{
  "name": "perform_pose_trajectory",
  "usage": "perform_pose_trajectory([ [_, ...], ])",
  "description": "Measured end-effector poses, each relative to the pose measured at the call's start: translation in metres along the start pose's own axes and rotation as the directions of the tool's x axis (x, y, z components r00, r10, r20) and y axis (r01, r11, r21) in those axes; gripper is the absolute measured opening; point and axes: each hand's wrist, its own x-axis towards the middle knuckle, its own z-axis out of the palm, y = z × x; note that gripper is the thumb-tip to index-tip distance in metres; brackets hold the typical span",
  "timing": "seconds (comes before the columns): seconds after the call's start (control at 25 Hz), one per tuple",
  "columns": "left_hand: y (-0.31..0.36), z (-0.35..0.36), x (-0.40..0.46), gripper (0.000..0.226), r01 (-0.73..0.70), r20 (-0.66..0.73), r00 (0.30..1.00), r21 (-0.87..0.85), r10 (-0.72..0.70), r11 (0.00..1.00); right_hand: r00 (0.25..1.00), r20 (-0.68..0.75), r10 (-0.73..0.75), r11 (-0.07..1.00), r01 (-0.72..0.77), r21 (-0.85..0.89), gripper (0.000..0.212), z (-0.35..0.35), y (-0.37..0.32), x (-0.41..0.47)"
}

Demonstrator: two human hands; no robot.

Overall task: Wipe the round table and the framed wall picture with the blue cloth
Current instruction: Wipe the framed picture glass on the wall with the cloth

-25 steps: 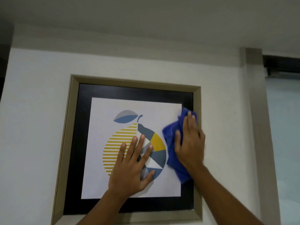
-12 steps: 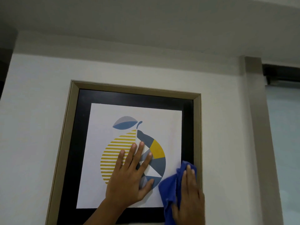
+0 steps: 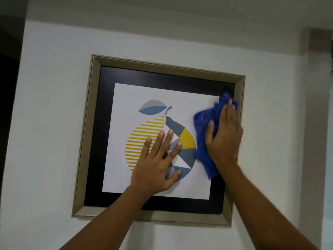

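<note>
The framed wall picture (image 3: 90, 134) hangs on a white wall, with a beige frame, black mat and a yellow-and-blue fruit print. My left hand (image 3: 155, 163) lies flat on the print's middle, fingers spread, holding nothing. My right hand (image 3: 223, 134) presses the crumpled blue cloth (image 3: 202, 134) against the glass at the picture's right side, near the inner edge of the frame. The cloth sticks out above my fingertips and below my wrist. The round table is out of view.
White wall (image 3: 50, 123) surrounds the picture. A grey-brown pillar or window jamb (image 3: 313, 123) runs vertically at the right. A dark opening (image 3: 7, 105) lies at the far left. The ceiling (image 3: 162, 8) is close above.
My right hand slid the cloth down the right side of the picture, then back up to the upper right. My left hand stayed flat on the print. The view shifted so the whole frame shows.
</note>
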Motion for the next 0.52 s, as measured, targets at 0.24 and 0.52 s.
perform_pose_trajectory([
  [0.24, 0.000, 0.002, 0.002, 0.080, -0.002, -0.036, 0.999, 0.015, 0.003, 1.000, 0.972, 0.221, 0.073, 0.997, -0.070, -0.024, 0.089, -0.018, 0.010, -0.152],
  [0.52, -0.003, 0.003, 0.001, 0.079, -0.001, 0.005, 1.000, -0.014, 0.001, 1.000, 0.987, 0.147, -0.070, 0.969, 0.102, -0.225, 0.062, -0.006, -0.006, 0.051],
])
